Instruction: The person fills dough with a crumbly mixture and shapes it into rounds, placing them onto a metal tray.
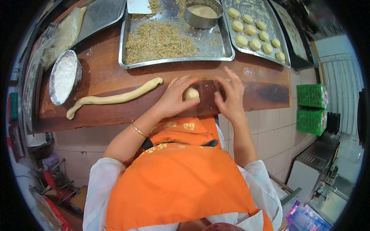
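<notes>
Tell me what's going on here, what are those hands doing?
A person in an orange apron is working with dough. The left hand curves around a small dough ball on the wooden table. The right hand is open and empty beside it, not touching the ball. A long dough rope lies to the left, near a bowl of white powder. Small round dough pieces sit on a metal tray at the upper right.

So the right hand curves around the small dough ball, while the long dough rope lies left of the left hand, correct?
No, the head view shows the left hand curved around the small dough ball; the long dough rope does lie left of that hand.
</notes>
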Tool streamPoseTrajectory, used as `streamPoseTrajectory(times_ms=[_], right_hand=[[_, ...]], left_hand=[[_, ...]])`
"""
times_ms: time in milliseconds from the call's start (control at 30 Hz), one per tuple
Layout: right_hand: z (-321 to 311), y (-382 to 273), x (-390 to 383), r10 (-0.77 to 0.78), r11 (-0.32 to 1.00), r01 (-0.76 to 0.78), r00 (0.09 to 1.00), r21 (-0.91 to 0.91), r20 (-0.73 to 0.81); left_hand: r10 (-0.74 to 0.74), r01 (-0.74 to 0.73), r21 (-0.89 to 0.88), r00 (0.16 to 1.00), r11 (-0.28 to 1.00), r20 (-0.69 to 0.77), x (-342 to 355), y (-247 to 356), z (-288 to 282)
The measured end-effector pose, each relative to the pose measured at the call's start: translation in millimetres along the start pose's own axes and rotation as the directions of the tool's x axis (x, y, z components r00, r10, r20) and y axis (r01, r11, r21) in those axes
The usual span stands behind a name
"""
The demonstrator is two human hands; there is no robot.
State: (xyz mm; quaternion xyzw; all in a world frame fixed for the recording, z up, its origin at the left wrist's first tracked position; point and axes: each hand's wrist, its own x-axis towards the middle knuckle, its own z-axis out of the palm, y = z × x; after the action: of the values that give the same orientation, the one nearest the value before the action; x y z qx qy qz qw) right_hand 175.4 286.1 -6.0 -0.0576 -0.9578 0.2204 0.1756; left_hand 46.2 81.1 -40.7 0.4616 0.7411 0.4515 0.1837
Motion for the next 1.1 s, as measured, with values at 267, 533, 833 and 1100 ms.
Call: streamPoseTrajectory(times_ms=[267,533,833,1100], right_hand=[[0,16,-26,0.096,0.994,-0.080,0.960,0.071,-0.262],[-2,31,-47,0.183,0.978,-0.138,0.925,0.154,-0.334],[-16,23,-38,0.167,0.981,-0.119,0.920,0.153,-0.355],[-4,6,-40,0.247,0.887,-0.154,0.955,0.435,-0.167]], left_hand=[[0.097,-0.088,0.519,0.995,0.850,0.010,62,24,25],[0.047,-0.151,0.610,0.982,0.778,0.183,67,18,21],[0.033,-0.155,0.603,0.977,0.782,0.209,65,16,25],[0.050,-0.069,0.400,0.997,0.914,0.059,8,21,9]])
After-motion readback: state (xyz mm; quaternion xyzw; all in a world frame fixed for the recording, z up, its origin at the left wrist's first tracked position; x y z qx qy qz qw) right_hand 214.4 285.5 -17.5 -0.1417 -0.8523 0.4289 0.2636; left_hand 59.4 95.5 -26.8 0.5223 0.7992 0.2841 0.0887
